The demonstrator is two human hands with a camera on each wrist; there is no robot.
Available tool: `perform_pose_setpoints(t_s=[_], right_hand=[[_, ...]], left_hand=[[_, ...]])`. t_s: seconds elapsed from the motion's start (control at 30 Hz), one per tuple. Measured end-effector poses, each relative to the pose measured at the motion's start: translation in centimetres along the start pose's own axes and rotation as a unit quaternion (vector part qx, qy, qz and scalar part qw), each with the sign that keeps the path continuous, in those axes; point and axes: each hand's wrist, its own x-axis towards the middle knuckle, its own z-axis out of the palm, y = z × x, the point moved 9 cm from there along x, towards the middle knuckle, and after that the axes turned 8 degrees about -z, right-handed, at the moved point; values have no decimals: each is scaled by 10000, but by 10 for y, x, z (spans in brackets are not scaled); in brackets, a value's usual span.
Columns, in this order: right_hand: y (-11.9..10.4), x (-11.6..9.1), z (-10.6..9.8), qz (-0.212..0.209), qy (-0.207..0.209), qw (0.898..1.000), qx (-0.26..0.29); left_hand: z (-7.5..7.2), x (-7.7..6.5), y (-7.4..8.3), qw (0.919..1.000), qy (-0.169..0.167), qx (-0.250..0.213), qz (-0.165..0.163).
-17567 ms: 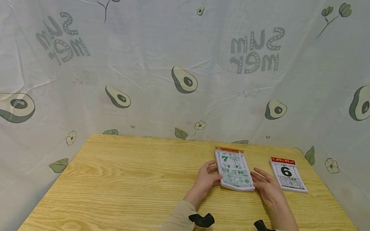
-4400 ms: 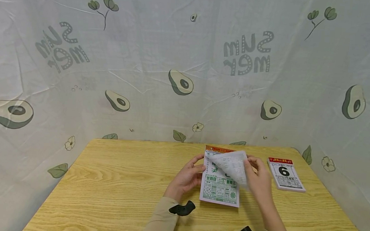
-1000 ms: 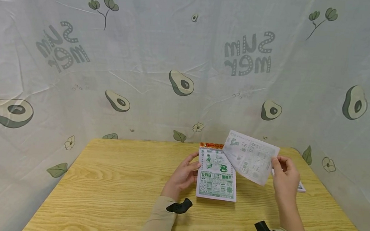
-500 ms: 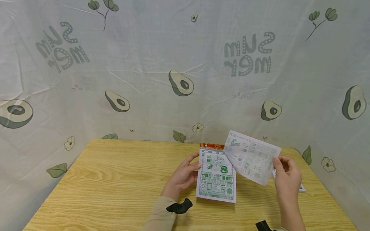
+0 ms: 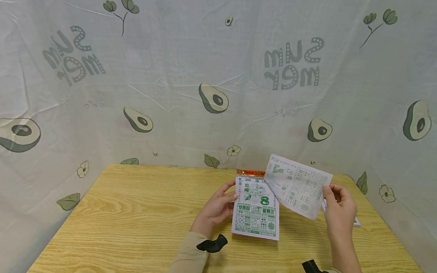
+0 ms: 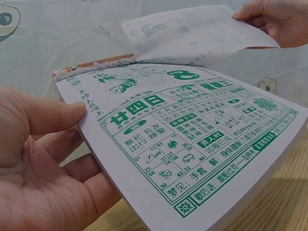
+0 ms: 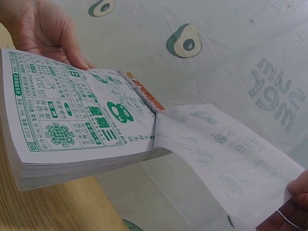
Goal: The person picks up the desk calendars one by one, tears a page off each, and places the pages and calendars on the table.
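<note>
The tear-off calendar (image 5: 255, 219) was held tilted above the wood-grain worktop (image 5: 140, 215), right of its middle, with the red header strip (image 5: 252, 172) toward the far edge. Whether any part of it contacted the worktop could not be determined. The left hand (image 5: 215, 207) gripped the calendar's left edge, thumb on the face and fingers beneath. The right hand (image 5: 339, 210) pinched the lower end of the top sheet (image 5: 298, 186) between thumb and bent fingers. The sheet was turned back toward the worktop's right edge, its print showing through reversed.

Progress, as judged: detachment was well advanced. A torn fringe (image 6: 98, 65) ran along the header strip, and the page numbered 8 (image 6: 192, 139) was exposed. The sheet appeared joined only near the strip's right end; that section was not yet separated. A white pad (image 5: 356, 223), mostly hidden by the right hand, lay near the worktop's right edge.
</note>
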Motion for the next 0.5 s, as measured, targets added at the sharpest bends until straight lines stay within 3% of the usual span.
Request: perform_pose_setpoints(t_s=[0.33,0.4,0.5], right_hand=[[0,-1,1,61,-17,10000,-5],[0,0,-1,85,19,9999,78],[2,2,-11,175,246,9977,613]], left_hand=[[1,0,2,9999,-53,-122,-11],[1,-1,3,9999,-67,-133,-28],[-3,-7,8,9998,-32,-192,16]])
